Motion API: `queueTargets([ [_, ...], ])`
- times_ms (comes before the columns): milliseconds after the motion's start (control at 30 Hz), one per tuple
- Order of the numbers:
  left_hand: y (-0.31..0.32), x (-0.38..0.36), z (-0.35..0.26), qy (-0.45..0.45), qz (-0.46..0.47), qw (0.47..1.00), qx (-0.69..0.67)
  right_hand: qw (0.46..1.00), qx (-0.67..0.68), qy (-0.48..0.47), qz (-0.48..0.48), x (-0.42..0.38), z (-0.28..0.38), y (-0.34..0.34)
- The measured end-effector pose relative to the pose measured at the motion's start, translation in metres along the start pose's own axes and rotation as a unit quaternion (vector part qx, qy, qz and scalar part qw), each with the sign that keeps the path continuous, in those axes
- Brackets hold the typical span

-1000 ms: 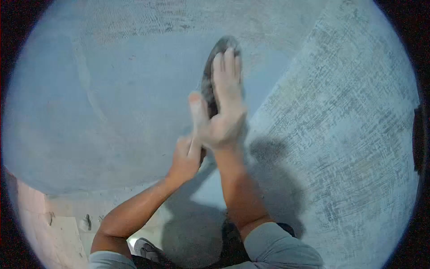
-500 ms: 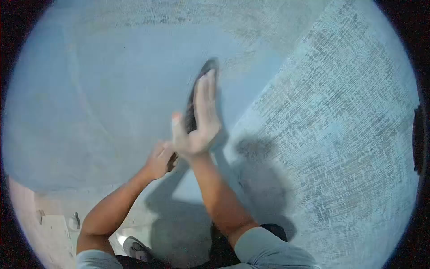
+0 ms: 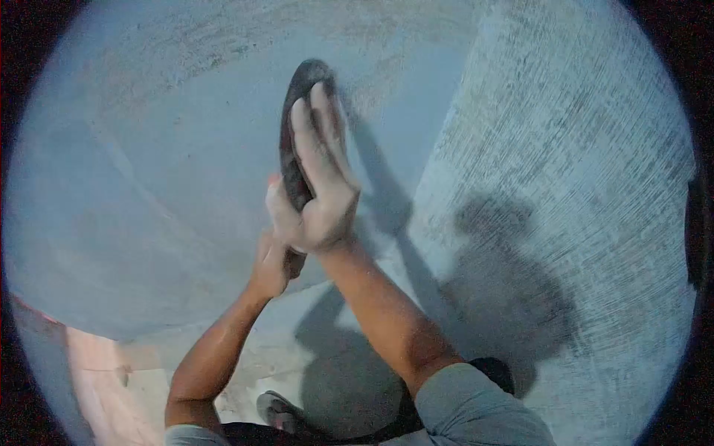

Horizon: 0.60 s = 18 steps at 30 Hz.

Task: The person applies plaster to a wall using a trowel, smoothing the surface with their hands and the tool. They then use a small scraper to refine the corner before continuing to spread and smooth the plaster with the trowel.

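My right hand (image 3: pixel 323 178), dusted pale, lies along a dark, long disc-like tool (image 3: pixel 301 78), its fingers stretched out over the tool's back and the thumb apart at the left. Just below and left, my left hand (image 3: pixel 274 264) is wrapped round a dark handle (image 3: pixel 295 263) close to my right wrist. The tool is seen nearly edge-on, near the pale blue-grey wall surface (image 3: pixel 208 149); whether it touches the surface cannot be made out.
A rough, line-scored area (image 3: pixel 565 186) covers the right side of the surface. Shadows of my body (image 3: pixel 506 290) fall on it. At the bottom are my shoe (image 3: pixel 279 409) and a light floor (image 3: pixel 145 379) at the lower left.
The tool and my right hand have moved up and slightly left, and more of the tool's dark face shows. The shadows have shifted right.
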<state>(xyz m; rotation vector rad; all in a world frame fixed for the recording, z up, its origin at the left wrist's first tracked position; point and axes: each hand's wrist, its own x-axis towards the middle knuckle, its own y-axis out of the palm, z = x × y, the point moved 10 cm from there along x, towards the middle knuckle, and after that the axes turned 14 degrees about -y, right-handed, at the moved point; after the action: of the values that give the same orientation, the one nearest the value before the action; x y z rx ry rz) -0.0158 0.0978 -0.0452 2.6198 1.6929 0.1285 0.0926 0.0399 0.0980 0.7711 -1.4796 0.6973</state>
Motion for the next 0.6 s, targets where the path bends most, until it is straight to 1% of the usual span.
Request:
queueTargets([
  [67, 0.017, 0.017, -0.042, -0.032, 0.026, 0.997, 0.062, 0.995, 0.002, 0.002, -0.097, 0.025, -0.025, -0.025],
  [133, 0.024, 0.024, -0.06, -0.052, 0.041, 0.994, 0.092, 0.992, 0.003, 0.009, -0.13, 0.042, -0.041, -0.04],
  [167, 0.024, 0.023, -0.064, -0.059, 0.045, 0.992, 0.103, 0.992, -0.006, 0.024, -0.127, 0.042, -0.04, -0.038],
  [200, 0.01, 0.02, -0.05, -0.066, 0.05, 0.992, 0.094, 0.992, -0.028, 0.019, -0.122, 0.04, -0.032, -0.034],
  [233, -0.001, 0.018, -0.037, -0.067, 0.058, 0.992, 0.086, 0.993, -0.012, 0.04, -0.113, 0.031, -0.025, -0.023],
  [267, -0.018, 0.006, -0.022, -0.05, 0.019, 0.998, 0.045, 0.993, 0.003, 0.06, -0.106, 0.019, -0.015, -0.011],
  [333, -0.044, -0.016, -0.003, -0.049, -0.004, 0.995, 0.082, 0.994, 0.036, 0.089, -0.056, -0.003, 0.008, 0.013],
  [400, -0.051, -0.034, 0.006, -0.06, -0.004, 0.99, 0.129, 0.992, 0.042, 0.102, -0.061, -0.015, 0.013, 0.018],
  [467, -0.036, -0.035, 0.01, -0.078, -0.01, 0.99, 0.115, 0.991, 0.061, 0.092, -0.076, -0.008, 0.003, 0.002],
  [500, -0.018, -0.031, -0.004, -0.136, -0.026, 0.99, 0.03, 0.991, 0.044, 0.1, -0.078, 0.005, -0.007, -0.011],
  [533, -0.008, -0.016, -0.015, -0.141, 0.031, 0.988, 0.063, 0.989, 0.023, 0.095, -0.109, 0.019, -0.016, -0.026],
  [600, 0.019, 0.004, -0.046, -0.207, 0.062, 0.973, 0.083, 0.985, -0.013, 0.102, -0.141, 0.037, -0.036, -0.047],
])
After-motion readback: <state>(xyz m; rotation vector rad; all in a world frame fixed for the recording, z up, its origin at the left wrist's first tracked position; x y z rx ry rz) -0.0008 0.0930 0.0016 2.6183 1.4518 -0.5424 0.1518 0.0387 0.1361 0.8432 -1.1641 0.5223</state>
